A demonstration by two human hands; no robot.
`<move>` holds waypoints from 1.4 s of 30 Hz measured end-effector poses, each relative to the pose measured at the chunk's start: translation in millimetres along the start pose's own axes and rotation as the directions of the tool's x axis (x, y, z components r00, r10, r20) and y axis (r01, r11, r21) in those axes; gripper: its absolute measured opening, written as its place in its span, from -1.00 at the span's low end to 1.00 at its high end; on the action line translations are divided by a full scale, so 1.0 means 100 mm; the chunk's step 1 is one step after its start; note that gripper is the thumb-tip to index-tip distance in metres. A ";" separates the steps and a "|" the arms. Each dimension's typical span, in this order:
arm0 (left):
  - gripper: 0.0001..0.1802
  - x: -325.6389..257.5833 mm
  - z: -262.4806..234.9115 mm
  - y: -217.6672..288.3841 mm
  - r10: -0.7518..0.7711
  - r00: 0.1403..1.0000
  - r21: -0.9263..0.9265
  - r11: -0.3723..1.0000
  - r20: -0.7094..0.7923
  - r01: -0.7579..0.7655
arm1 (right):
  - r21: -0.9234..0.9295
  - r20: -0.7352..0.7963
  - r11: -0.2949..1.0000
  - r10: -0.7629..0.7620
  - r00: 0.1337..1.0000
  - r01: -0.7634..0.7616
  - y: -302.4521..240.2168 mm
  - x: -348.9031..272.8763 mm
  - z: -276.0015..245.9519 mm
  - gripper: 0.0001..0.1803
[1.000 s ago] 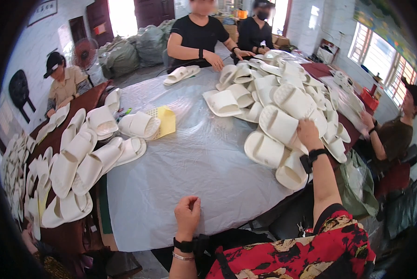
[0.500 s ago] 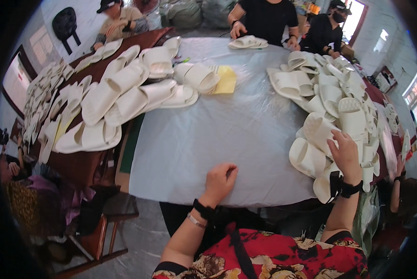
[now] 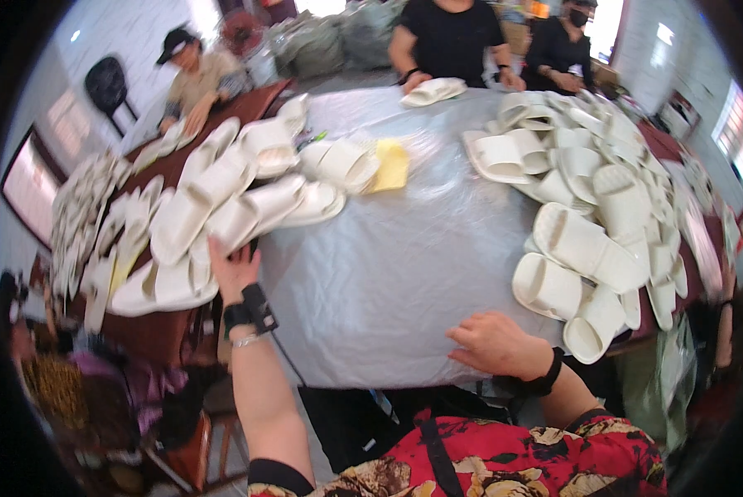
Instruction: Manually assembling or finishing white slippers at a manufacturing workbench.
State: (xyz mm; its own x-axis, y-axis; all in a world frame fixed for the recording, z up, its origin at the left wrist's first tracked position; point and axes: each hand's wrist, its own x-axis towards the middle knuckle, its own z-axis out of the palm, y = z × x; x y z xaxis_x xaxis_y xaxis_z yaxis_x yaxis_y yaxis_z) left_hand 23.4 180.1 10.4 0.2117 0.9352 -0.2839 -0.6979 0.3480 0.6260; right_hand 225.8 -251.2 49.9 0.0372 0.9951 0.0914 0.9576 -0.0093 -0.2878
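On the left, my left hand (image 3: pixel 235 270) reaches to the pile of white slippers, its fingers apart at the near end of a slide slipper (image 3: pixel 230 224). Another white slipper (image 3: pixel 166 286) lies just left of that hand. I see no slipper held in it. My right hand (image 3: pixel 497 343) is over the near part of the grey plastic-covered table (image 3: pixel 371 273), its fingers curled loosely together with nothing showing in them. Closest on its right are the white slippers of the right-hand heap, among them a slipper (image 3: pixel 547 286) and one at the table edge (image 3: pixel 593 325).
A yellow piece (image 3: pixel 390 165) lies beside a slipper (image 3: pixel 338 164) at the far left of the sheet. Across the table a person in black (image 3: pixel 447 41) has a hand by a white slipper (image 3: pixel 434 92). Others sit around. A wooden stool (image 3: pixel 191 447) stands at lower left.
My left hand has gone from the table's near middle to the left pile. My right hand has left the right heap and come back to the near table. The view has shifted slightly.
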 end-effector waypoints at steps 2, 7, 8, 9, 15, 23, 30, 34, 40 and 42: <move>-0.11 0.19 -0.06 0.04 -0.025 0.999 0.105 0.994 0.046 0.020 | -0.023 0.014 1.000 -0.006 1.000 0.007 0.02 -0.03 0.06 -0.72; -0.50 0.39 -0.04 0.03 -0.085 0.996 0.071 0.994 -0.036 0.087 | 0.000 -0.032 0.999 0.038 0.999 -0.038 0.04 -0.17 0.08 -0.71; -0.56 0.40 -0.15 0.08 -0.040 0.998 0.165 0.985 -0.039 0.046 | 0.003 -0.003 1.000 0.029 1.000 -0.029 0.02 -0.16 0.08 -0.71; -0.58 0.28 -0.09 -0.09 -0.002 1.000 0.189 0.982 -0.002 0.002 | 0.000 -0.027 0.998 0.060 0.998 -0.060 0.07 -0.17 0.11 -0.71; -0.52 -1.09 -0.20 -0.47 0.133 0.961 0.150 0.974 0.242 -0.173 | 0.129 -0.109 0.989 0.091 0.990 -0.077 0.13 -0.17 0.12 -0.66; -0.47 -2.01 -0.41 -1.00 -0.236 0.887 0.079 0.972 0.397 0.223 | 0.266 -0.433 0.939 0.318 0.843 -0.217 0.13 -0.08 0.04 -0.42; -0.48 -2.25 -0.02 -1.24 -0.364 0.767 0.002 0.904 0.528 0.427 | 0.635 -0.591 0.771 0.453 0.667 0.039 0.09 -0.34 0.04 -0.44; -0.38 -2.26 -0.07 -1.31 -0.316 0.827 -0.109 0.907 0.464 0.408 | 0.505 -0.730 0.852 0.339 0.593 0.134 0.08 -0.27 0.07 -0.43; -0.29 -2.47 0.00 -1.30 -0.392 0.741 0.008 0.887 0.546 0.462 | 0.665 -0.703 0.660 0.396 0.591 0.348 -0.08 -0.21 0.07 -0.37; -0.31 -2.39 0.00 -1.30 -0.429 0.780 -0.062 0.859 0.455 0.508 | 0.646 -0.741 0.572 0.310 0.596 0.506 -0.10 -0.22 0.15 -0.40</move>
State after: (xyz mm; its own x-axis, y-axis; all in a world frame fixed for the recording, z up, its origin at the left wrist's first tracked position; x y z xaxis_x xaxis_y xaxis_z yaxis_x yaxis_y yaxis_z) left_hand 63.7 -88.6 -2.7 0.7758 0.6104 -0.1599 -0.5343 0.7702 0.3483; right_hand 211.7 -271.6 36.6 0.5307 0.5170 0.6717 0.3821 0.5614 -0.7340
